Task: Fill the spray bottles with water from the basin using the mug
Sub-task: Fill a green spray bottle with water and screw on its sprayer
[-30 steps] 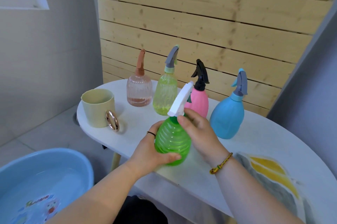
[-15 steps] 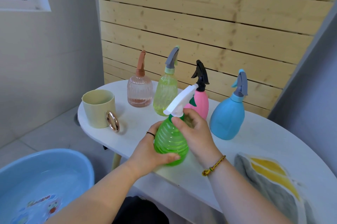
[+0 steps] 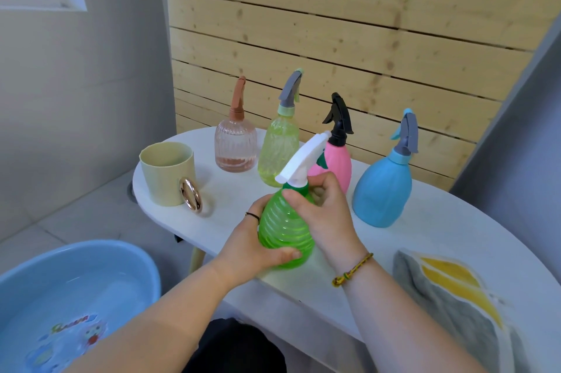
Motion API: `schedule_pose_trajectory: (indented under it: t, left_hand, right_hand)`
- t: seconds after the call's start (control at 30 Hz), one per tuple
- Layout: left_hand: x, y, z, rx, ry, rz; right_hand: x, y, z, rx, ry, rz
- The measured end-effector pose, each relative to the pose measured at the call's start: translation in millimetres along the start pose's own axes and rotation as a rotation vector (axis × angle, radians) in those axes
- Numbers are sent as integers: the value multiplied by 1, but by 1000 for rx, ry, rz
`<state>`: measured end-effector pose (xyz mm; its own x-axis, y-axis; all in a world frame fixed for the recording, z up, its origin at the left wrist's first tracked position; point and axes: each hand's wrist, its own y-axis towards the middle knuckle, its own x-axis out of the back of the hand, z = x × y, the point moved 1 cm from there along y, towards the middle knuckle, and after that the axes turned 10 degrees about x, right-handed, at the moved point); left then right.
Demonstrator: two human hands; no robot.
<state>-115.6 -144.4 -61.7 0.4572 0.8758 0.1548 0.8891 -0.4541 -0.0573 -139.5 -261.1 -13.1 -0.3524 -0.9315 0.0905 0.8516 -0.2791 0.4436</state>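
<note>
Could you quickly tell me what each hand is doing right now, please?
Left hand: grips green spray bottle.
Right hand: grips its neck.

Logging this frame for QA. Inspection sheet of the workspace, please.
Surface: white oval table, carrying bottles, mug and cloth.
Job's things: green spray bottle held in both hands; clear pink bottle, yellow-green bottle, pink bottle and blue bottle upright at the back; mug upright, left; basin of water lower left.
Clutter: grey and yellow cloth on the table's right end.
Grippers: left hand grips the green spray bottle's body; right hand curls round its neck.
Cables: nothing seen.
Surroundings: wood slat wall, tiled floor.
</note>
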Motion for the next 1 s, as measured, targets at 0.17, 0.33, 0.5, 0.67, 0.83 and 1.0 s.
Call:
schedule_pose_trajectory:
  t: [0.17, 0.33, 0.5, 0.67, 0.83, 1.0]
  left_hand:
    - [4, 3, -3, 4, 82, 63]
    - [5, 6, -6, -2, 134, 79]
    - [-2, 2, -4, -19, 131, -77]
    - [6, 4, -5, 23, 149, 3]
    - [10, 10, -8, 13, 190, 125]
    - [3, 7, -3, 21, 154, 26]
  right_hand:
    - [16, 19, 21, -115, -48, 469]
    - [4, 29, 22, -99, -80, 519]
    - [-21, 16, 6, 20, -320, -79]
    - [2, 20, 19, -75, -73, 357]
    - [24, 43, 18, -166, -2, 725]
    - [-3, 24, 1, 31, -126, 161]
